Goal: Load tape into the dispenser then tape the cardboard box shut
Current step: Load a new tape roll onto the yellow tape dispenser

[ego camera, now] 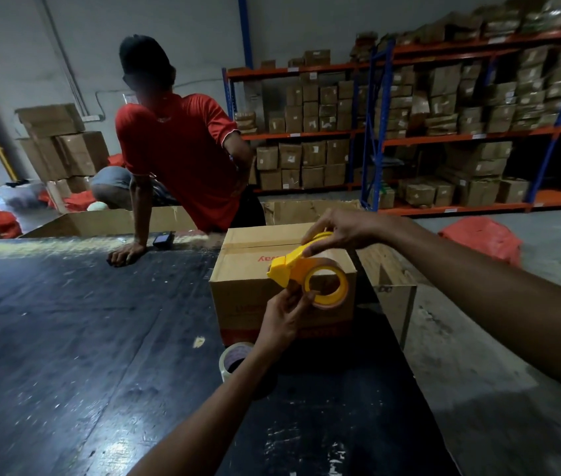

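Tape (pixel 327 287) sat in the dispenser (pixel 292 266), gripped by the right hand (pixel 337 231); the left hand (pixel 284 316) pinched its loose end, which could stick back onto the roll.

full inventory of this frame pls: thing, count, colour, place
tape dispenser: 1, yellow, held over the box, brown roll mounted
cardboard box: 1, brown with red print, on the table, flaps closed
spare tape roll: 1, pale, on the table in front of the box
table: 1, black, scuffed, foreground
handheld device: 1, black, far table edge
other person: 1, red shirt, leaning a hand on the table
shelving racks: orange and blue, back right, full of brown cartons
red bags: several, on the floor left and right
left hand: at the roll's lower edge
right hand: gripping the dispenser handle
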The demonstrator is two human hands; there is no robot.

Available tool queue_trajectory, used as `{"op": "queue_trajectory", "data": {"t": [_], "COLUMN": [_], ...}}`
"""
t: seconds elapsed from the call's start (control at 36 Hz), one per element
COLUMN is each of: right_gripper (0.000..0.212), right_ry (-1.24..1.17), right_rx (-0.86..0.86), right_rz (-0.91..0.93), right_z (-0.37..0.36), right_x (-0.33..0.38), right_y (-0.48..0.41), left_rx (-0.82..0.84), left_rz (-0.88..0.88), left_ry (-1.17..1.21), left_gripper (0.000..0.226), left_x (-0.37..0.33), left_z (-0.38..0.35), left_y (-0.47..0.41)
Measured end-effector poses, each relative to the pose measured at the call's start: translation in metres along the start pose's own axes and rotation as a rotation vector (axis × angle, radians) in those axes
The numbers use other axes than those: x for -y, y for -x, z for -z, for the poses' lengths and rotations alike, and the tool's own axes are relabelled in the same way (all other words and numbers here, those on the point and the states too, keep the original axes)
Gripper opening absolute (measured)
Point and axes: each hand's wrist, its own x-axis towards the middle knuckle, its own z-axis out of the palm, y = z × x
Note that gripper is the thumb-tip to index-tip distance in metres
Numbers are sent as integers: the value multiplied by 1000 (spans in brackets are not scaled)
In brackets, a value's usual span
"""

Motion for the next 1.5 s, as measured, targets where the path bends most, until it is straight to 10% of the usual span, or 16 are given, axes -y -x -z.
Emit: {"op": "queue_trajectory", "data": {"t": [0.42, 0.69, 1.06, 1.5], "right_gripper": [41, 40, 37, 34], "right_ry": [184, 178, 106, 65], "right_rx": [-12, -123, -153, -120], "right_rz": [23, 3, -30, -28], "right_z": [21, 40, 47, 39], "right_x": [33, 18, 6, -2], "right_y": [-28, -28, -32, -37], "left_rx": [-272, -129, -103, -171], "left_rz": [19, -128, 539, 685], "left_ry": [-77, -2, -266, -553], "left_gripper": [39, 34, 49, 54], "left_x": [-3, -3, 128, 146], "left_z": [-11, -8, -14, -25], "left_y": [-11, -4, 5, -12]}}
